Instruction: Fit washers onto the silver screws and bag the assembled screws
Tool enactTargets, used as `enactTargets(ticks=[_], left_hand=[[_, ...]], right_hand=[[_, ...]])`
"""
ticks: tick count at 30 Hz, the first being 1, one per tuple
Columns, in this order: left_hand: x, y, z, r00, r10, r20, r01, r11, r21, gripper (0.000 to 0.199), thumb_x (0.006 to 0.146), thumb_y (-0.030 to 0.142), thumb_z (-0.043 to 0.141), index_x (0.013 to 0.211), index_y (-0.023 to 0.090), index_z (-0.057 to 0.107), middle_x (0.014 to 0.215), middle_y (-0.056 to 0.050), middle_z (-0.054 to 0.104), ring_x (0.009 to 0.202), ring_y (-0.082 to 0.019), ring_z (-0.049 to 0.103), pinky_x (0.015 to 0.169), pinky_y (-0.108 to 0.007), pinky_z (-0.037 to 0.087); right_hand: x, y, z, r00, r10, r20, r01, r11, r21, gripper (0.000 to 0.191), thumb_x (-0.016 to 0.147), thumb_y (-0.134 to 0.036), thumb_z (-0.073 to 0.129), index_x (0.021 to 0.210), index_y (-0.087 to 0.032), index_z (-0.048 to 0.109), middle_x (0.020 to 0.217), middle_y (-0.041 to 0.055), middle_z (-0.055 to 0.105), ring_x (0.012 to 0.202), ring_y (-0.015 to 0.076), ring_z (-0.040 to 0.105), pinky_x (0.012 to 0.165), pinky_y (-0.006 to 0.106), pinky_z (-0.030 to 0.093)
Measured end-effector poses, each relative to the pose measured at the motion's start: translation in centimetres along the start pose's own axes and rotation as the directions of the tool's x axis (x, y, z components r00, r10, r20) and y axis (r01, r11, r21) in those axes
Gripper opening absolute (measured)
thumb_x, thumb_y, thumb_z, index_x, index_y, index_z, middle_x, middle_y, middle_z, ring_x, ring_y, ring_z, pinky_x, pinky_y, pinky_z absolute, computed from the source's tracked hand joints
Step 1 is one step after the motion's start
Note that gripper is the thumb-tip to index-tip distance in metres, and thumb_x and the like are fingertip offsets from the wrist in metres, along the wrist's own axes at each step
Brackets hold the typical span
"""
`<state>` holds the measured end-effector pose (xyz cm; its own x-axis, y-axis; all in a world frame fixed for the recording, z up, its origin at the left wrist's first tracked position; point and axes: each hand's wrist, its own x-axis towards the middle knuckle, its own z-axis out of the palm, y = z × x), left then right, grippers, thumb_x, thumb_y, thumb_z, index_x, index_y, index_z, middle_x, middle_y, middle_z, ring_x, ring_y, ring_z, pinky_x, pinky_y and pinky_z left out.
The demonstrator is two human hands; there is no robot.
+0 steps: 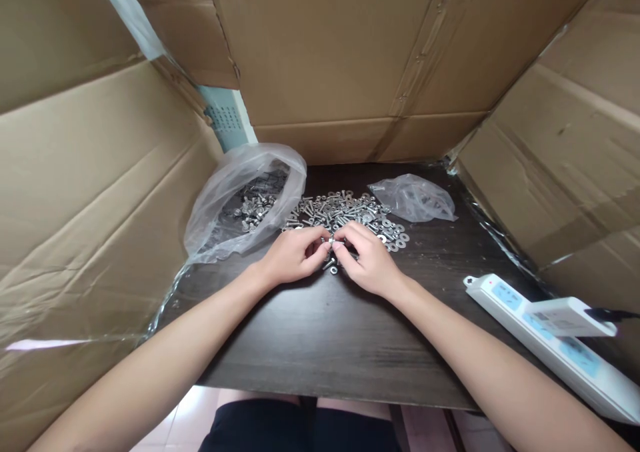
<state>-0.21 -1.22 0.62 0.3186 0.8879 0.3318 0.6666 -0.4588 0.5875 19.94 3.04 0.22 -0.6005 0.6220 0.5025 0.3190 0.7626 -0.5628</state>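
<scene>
My left hand [299,252] and my right hand [367,255] meet over the table, fingertips almost touching. Between them is a small silver bolt [331,240], pinched by the thumb and fingers of both hands. Fingers cover most of it, so I cannot tell whether a nut or washer is on it. Just beyond lies a spread pile of loose bolts, nuts and flat washers [399,239]. Close below the fingertips are a loose bolt [329,264] and a small ring-shaped piece, a nut or washer [334,271].
A clear plastic bag [210,229] with several bolts at its mouth lies left of the pile. Another plastic bag [415,197] sits at the back right. A white power strip [545,345] with a plugged-in adapter [565,319] lies right on the dark table [320,345]. Cardboard walls [330,52] surround it.
</scene>
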Motion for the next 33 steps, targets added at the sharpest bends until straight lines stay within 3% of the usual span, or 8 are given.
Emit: enactTargets(ticks=[12,23,33], left_hand=[[-0.05,-0.08,0.1,1.0,-0.008,-0.013,0.007,1.0,-0.016,0.021,0.097,0.033,0.053,0.098,0.017,0.066,0.072,0.001,0.064,0.062,-0.012,0.055,0.063,-0.024,0.039],[-0.01,0.06,0.03,1.0,-0.007,-0.012,0.007,1.0,-0.024,0.021,0.097,0.033,0.052,0.098,0.017,0.066,0.071,0.001,0.065,0.061,-0.012,0.057,0.062,-0.024,0.04],[0.02,0.12,-0.01,1.0,-0.028,0.001,0.028,0.999,-0.021,0.019,0.095,0.033,0.054,0.096,0.017,0.065,0.069,0.002,0.064,0.06,-0.011,0.055,0.062,-0.023,0.039]], right_hand=[[0.06,0.0,0.01,0.999,0.02,0.05,-0.019,0.999,-0.032,0.024,0.105,-0.025,0.042,0.084,-0.021,0.054,0.084,0.0053,0.059,0.082,0.0217,0.053,0.076,0.037,0.042],[-0.01,0.01,0.02,1.0,0.011,0.015,-0.011,1.0,-0.012,0.007,0.098,-0.023,0.051,0.094,-0.02,0.055,0.093,0.0068,0.06,0.086,0.0224,0.057,0.076,0.037,0.045],[-0.02,-0.08,-0.02,0.999,0.038,0.039,-0.037,0.999,-0.007,0.01,0.1,-0.023,0.049,0.093,-0.021,0.056,0.093,0.0067,0.062,0.087,0.0224,0.057,0.077,0.037,0.045]])
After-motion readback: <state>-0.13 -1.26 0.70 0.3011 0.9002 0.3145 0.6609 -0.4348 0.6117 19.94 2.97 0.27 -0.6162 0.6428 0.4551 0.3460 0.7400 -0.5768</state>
